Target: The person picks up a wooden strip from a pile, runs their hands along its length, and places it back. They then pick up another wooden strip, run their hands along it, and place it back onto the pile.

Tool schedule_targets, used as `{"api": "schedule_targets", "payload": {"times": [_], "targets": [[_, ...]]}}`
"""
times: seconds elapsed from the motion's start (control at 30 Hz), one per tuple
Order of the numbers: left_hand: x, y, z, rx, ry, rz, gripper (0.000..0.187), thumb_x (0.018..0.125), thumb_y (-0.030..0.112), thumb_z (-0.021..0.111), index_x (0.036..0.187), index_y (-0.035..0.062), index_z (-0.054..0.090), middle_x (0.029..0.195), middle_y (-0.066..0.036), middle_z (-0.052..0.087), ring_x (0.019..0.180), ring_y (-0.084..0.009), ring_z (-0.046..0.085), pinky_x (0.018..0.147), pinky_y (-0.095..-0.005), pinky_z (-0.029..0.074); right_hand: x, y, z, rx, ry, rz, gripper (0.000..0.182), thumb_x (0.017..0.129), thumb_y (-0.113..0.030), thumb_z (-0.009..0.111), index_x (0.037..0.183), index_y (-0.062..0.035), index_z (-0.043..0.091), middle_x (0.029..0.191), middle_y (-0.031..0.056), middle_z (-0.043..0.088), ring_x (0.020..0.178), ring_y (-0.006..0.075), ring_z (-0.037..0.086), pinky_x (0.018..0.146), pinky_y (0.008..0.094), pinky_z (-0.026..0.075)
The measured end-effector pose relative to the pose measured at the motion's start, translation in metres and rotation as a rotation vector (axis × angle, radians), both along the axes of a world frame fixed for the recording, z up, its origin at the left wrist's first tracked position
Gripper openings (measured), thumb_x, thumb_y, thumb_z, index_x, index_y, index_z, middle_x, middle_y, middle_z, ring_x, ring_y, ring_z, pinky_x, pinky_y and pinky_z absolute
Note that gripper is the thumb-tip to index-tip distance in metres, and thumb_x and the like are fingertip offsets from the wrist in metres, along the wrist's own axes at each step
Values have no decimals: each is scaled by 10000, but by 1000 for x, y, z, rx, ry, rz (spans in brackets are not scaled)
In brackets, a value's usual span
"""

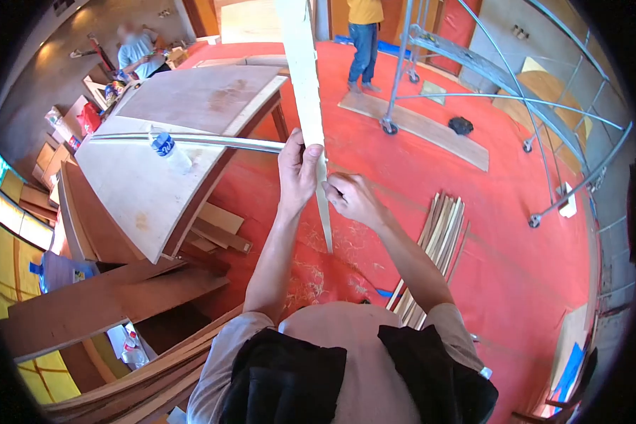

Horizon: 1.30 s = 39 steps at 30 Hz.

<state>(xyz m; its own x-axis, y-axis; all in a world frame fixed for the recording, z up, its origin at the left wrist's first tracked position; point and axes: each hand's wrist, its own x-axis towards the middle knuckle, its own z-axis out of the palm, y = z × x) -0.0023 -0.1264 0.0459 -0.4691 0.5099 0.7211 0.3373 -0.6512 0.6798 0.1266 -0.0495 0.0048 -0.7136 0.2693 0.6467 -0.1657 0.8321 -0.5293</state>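
A long, thin white strip stands upright in front of me, wide at the top and tapering to a point near the floor. Its right edge looks rough. My left hand is closed around it at mid-length, thumb across the face. Lower down, my right hand has its fingers curled and pinched at the right edge; anything small between them is hidden. Behind my left hand, a metal straightedge lies across a large worktable and sticks out past its edge. A plastic water bottle lies on that table.
Thin wooden strips lie bundled on the red floor covering, with shavings below my hands. A wheeled scaffold stands at right. One person stands ahead; another is at far left. Boards lean at left.
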Motion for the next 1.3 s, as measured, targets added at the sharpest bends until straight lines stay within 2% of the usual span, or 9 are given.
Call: {"api": "schedule_targets", "payload": {"times": [0.17, 0.47, 0.6, 0.67, 0.8, 0.83, 0.93, 1.03, 1.3], "targets": [[3, 1, -30, -37, -17, -15, 285, 966, 280, 626, 971, -5, 608, 811, -12, 501, 673, -86, 456, 575, -254, 379, 8, -5, -26, -203, 13, -55, 51, 845, -22, 575, 814, 15, 560, 673, 177, 563, 540, 361, 542, 515, 428, 435], [4, 4, -36, -82, 30, -44, 263, 939, 247, 662, 974, -11, 628, 821, -36, 572, 720, -103, 536, 606, -270, 439, 22, -8, -49, -234, 75, -71, 146, 866, -6, 572, 745, 11, 493, 632, 118, 462, 518, 191, 454, 488, 347, 372], [-14, -1, -30, -125, -148, -24, 209, 956, 211, 636, 968, 3, 618, 823, -27, 598, 746, -89, 551, 661, -260, 456, 47, -24, -13, -325, 261, -117, 194, 870, 7, 558, 702, -3, 463, 595, 82, 446, 486, 152, 411, 472, 312, 354], [-44, 0, -35, -122, -85, 3, 204, 966, 213, 626, 977, 10, 616, 823, -21, 605, 751, -87, 558, 691, -255, 454, 64, -18, 17, -323, 296, -151, 204, 864, 20, 553, 690, -11, 451, 576, 65, 430, 473, 140, 380, 465, 291, 342], [-40, -2, -28, -136, -84, -42, 203, 972, 213, 621, 999, 12, 628, 829, -8, 613, 753, -83, 555, 701, -250, 450, 49, 16, -19, 6, -358, -412, 229, 918, -143, 601, 741, -4, 563, 602, 118, 575, 522, 321, 598, 515, 442, 472], [-36, -1, -28, -138, -87, -48, 200, 973, 209, 620, 1002, 12, 632, 825, -6, 614, 754, -81, 554, 701, -249, 449, 47, 22, -25, 32, -463, -437, 257, 926, -253, 612, 855, -6, 614, 773, 155, 658, 715, 407, 650, 626, 505, 504], [-29, 5, -26, -147, -74, -52, 195, 969, 193, 622, 1011, 5, 647, 838, -8, 629, 750, -73, 557, 684, -248, 452, 33, 18, -22, -46, -138, -347, 244, 921, -251, 612, 937, -8, 616, 917, 167, 658, 813, 380, 651, 682, 474, 514], [-25, 9, -22, -190, -30, -75, 196, 960, 180, 634, 1011, -9, 654, 869, -13, 645, 756, -70, 567, 676, -245, 460, 21, 9, 18, 28, -86, -287, 269, 928, -271, 625, 928, -3, 607, 942, 149, 656, 796, 332, 664, 650, 453, 515], [-17, 20, -20, -204, 22, -121, 149, 942, 121, 647, 992, -18, 661, 871, -13, 647, 784, -72, 571, 695, -255, 469, 7, 29, 49, 228, -164, -222, 215, 910, -218, 615, 818, -31, 563, 694, 143, 583, 622, 354, 609, 572, 470, 483]]}}
